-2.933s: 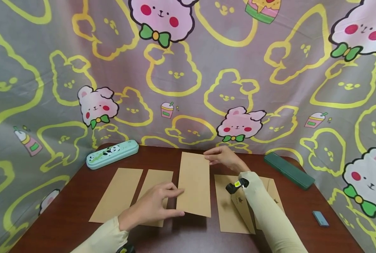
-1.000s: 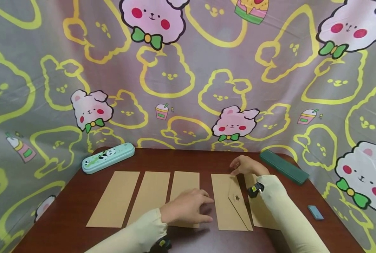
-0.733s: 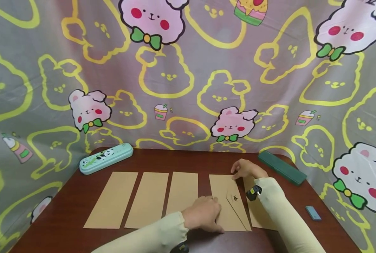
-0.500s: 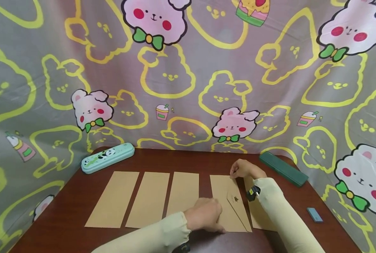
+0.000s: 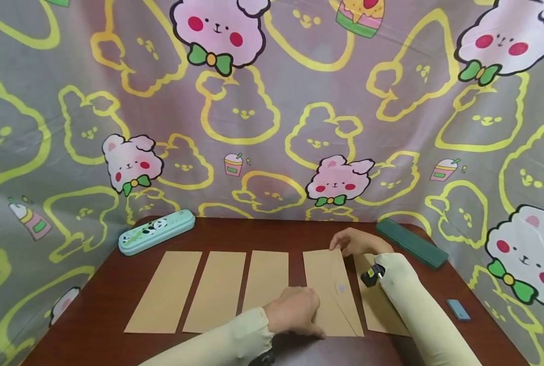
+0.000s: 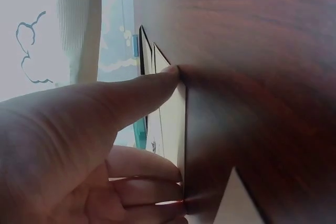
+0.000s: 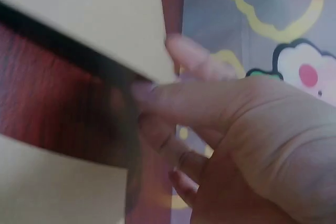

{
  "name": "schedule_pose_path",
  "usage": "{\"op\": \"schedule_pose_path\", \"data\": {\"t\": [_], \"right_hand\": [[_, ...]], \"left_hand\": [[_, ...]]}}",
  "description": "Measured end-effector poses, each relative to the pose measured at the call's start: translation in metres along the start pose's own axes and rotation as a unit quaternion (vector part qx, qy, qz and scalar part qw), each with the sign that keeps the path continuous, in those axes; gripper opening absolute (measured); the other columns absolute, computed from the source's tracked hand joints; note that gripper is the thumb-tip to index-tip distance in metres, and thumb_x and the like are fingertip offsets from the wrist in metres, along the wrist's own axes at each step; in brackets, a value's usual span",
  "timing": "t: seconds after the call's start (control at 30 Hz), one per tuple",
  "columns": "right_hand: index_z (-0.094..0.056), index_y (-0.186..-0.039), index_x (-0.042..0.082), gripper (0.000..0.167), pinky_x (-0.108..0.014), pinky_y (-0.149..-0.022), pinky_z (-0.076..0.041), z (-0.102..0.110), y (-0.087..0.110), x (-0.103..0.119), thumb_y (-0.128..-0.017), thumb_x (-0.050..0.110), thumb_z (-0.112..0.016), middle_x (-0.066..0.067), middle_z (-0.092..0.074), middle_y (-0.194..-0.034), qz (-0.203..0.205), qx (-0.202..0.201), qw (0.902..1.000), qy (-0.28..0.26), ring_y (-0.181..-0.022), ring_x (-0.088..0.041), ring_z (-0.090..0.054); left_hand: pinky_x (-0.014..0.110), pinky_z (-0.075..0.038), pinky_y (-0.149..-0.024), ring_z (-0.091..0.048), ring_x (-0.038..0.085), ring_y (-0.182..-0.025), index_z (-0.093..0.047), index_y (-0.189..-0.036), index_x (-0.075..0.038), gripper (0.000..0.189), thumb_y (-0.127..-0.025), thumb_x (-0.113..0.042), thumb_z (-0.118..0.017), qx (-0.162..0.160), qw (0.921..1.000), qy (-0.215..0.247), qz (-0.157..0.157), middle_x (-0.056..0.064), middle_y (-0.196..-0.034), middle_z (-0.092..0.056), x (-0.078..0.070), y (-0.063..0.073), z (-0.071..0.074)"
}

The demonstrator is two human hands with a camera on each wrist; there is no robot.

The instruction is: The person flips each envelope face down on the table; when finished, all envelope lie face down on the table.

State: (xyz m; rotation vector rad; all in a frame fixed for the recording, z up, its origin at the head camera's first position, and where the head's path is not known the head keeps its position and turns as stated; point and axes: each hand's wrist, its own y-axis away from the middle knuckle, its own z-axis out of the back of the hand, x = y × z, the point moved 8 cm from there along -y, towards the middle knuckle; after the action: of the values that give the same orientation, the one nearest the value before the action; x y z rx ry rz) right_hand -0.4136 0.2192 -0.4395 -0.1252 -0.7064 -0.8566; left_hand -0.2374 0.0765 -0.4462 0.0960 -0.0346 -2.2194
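Observation:
My right hand (image 5: pixel 360 241) pinches the far right corner of a kraft-brown envelope (image 5: pixel 320 274), flap side up with a small print. The right wrist view shows thumb and index finger at that corner, the envelope (image 7: pixel 100 19) lifted a little off the table. My left hand (image 5: pixel 295 311) rests at its near left side; in the left wrist view the thumb and bent fingers touch its edge, spread apart. Three envelopes (image 5: pixel 164 290) lie plain side up to the left, the third partly behind my left hand. Another envelope (image 5: pixel 382 312) lies right, partly under my right arm.
A mint panda pencil case (image 5: pixel 157 232) lies at the back left of the dark red-brown table (image 5: pixel 235 231). At the back right is a dark green case (image 5: pixel 411 243), with a small blue block (image 5: pixel 458 309) nearer the front. A patterned curtain (image 5: pixel 272 183) stands behind.
The envelope held earlier by both hands now lies third in the row. My left hand has moved right onto the flap-up envelope, whose far right corner my right hand has raised slightly.

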Motion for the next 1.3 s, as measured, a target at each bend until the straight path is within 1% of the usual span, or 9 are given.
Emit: {"op": "schedule_pose_path", "data": {"t": [0.27,0.43,0.57,0.77,0.9,1.03,1.1,1.17,1.3], "right_hand": [[-0.08,-0.114,0.013,0.024,-0.044,-0.095,-0.057,0.006,0.012,-0.006,-0.093,0.005,-0.072,-0.01,-0.076,-0.122,0.016,-0.026,0.9991,-0.031,-0.114,-0.022,-0.07],[-0.075,-0.124,0.015,0.026,-0.049,-0.108,-0.05,0.009,0.011,0.004,-0.099,0.017,-0.068,-0.012,-0.065,-0.142,0.029,-0.002,0.9949,-0.096,-0.136,-0.028,-0.058],[-0.064,-0.134,0.005,0.035,-0.051,-0.111,-0.047,0.008,0.007,0.018,-0.103,0.021,-0.063,-0.018,-0.051,-0.156,0.051,0.031,0.9852,-0.161,-0.141,-0.024,-0.053],[-0.057,-0.138,-0.003,0.041,-0.05,-0.105,-0.052,0.007,0.0,0.03,-0.107,0.024,-0.056,-0.031,-0.049,-0.149,0.068,0.019,0.9715,-0.226,-0.129,-0.021,-0.06],[-0.06,-0.138,0.004,0.04,-0.05,-0.101,-0.055,0.006,-0.006,0.032,-0.107,0.028,-0.056,-0.033,-0.055,-0.142,0.063,-0.012,0.9733,-0.22,-0.127,-0.034,-0.061],[-0.059,-0.142,0.008,0.044,-0.041,-0.096,-0.058,0.002,-0.01,0.03,-0.105,0.032,-0.058,-0.029,-0.06,-0.138,0.041,-0.028,0.9768,-0.208,-0.12,-0.029,-0.065],[-0.059,-0.142,0.007,0.045,-0.037,-0.094,-0.058,0.0,-0.01,0.029,-0.105,0.033,-0.059,-0.03,-0.06,-0.138,0.031,-0.032,0.9762,-0.212,-0.114,-0.025,-0.067],[-0.059,-0.142,0.008,0.046,-0.035,-0.093,-0.059,-0.002,-0.01,0.029,-0.105,0.034,-0.059,-0.032,-0.059,-0.138,0.027,-0.033,0.9751,-0.218,-0.108,-0.022,-0.068],[-0.059,-0.143,0.009,0.046,-0.035,-0.093,-0.058,-0.002,-0.009,0.03,-0.104,0.034,-0.06,-0.031,-0.059,-0.136,0.026,-0.035,0.9722,-0.23,-0.1,-0.018,-0.067]], "left_hand": [[0.025,-0.046,-0.057,-0.055,0.004,-0.068,-0.057,-0.075,-0.022,0.05,-0.076,-0.066,-0.081,-0.003,0.9993,0.0,-0.037,-0.01,-0.086,-0.061,0.001,0.007,-0.004],[0.026,-0.05,-0.059,-0.061,0.006,-0.074,-0.061,-0.121,-0.01,0.077,-0.076,-0.069,-0.079,-0.011,0.9993,0.018,-0.031,-0.005,-0.09,-0.067,0.002,0.008,-0.003],[0.025,-0.052,-0.062,-0.063,0.004,-0.076,-0.029,-0.159,0.001,0.115,-0.078,-0.062,-0.081,-0.002,0.9972,0.074,-0.012,-0.002,-0.088,-0.071,0.003,0.009,-0.001],[0.022,-0.05,-0.062,-0.061,0.003,-0.075,-0.015,-0.163,0.002,0.116,-0.082,-0.052,-0.08,0.006,0.9941,0.107,-0.012,-0.004,-0.082,-0.068,-0.002,0.012,-0.001],[0.021,-0.046,-0.057,-0.058,0.003,-0.07,-0.018,-0.163,0.0,0.114,-0.083,-0.053,-0.079,0.006,0.993,0.117,-0.013,-0.005,-0.08,-0.066,-0.004,0.012,0.0],[0.022,-0.047,-0.058,-0.059,0.002,-0.072,-0.021,-0.162,0.0,0.112,-0.083,-0.058,-0.077,0.013,0.9913,0.13,-0.01,-0.004,-0.083,-0.069,-0.004,0.012,0.0],[0.023,-0.052,-0.064,-0.065,0.003,-0.082,-0.022,-0.162,0.001,0.115,-0.083,-0.062,-0.076,0.012,0.9911,0.132,-0.007,-0.001,-0.097,-0.075,-0.002,0.014,0.0],[0.027,-0.057,-0.081,-0.069,0.01,-0.108,-0.019,-0.163,0.0,0.12,-0.081,-0.066,-0.076,0.012,0.9891,0.147,0.002,0.008,-0.129,-0.071,0.002,0.018,0.003],[0.039,-0.052,-0.105,-0.052,0.024,-0.142,-0.002,-0.167,-0.013,0.13,-0.078,-0.068,-0.078,-0.018,0.9799,0.198,0.015,0.011,-0.169,-0.03,0.009,0.029,0.02]]}}
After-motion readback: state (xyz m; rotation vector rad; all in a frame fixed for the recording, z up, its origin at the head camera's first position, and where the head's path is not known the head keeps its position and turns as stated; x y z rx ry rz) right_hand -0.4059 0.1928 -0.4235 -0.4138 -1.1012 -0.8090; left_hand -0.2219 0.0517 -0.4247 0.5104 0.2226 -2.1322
